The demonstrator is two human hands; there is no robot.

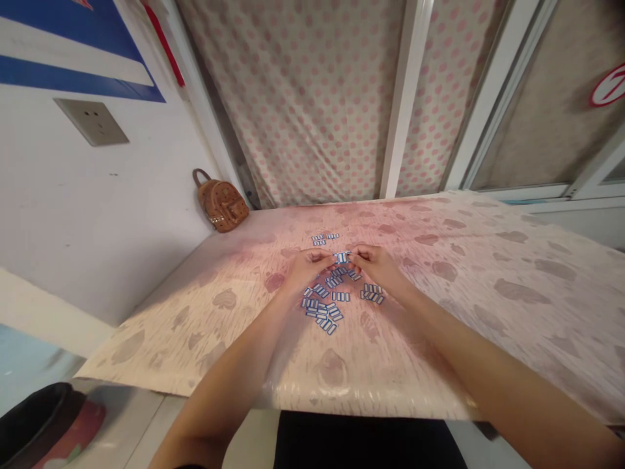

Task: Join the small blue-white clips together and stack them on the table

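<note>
Over the middle of the table, my left hand (308, 266) and my right hand (377, 264) pinch a small blue-and-white striped piece (342, 258) between them, one at each side. It looks like a flat card or label, too small to read. Just below my fingers lie several similar pieces (336, 279), partly overlapping. A loose heap of them (322, 312) spreads nearer to me, and another small cluster (372, 293) rests beside my right wrist. Beyond my hands sits a little group of striped pieces (319, 239).
A patterned cover (439, 312) spans the table, whose front edge is close to my body. The brown backpack-shaped bag (223, 205) stands at the far left corner against the wall. Behind the table hangs a dotted curtain (312, 98). A dark-mouthed bin (43, 423) is on the floor at left.
</note>
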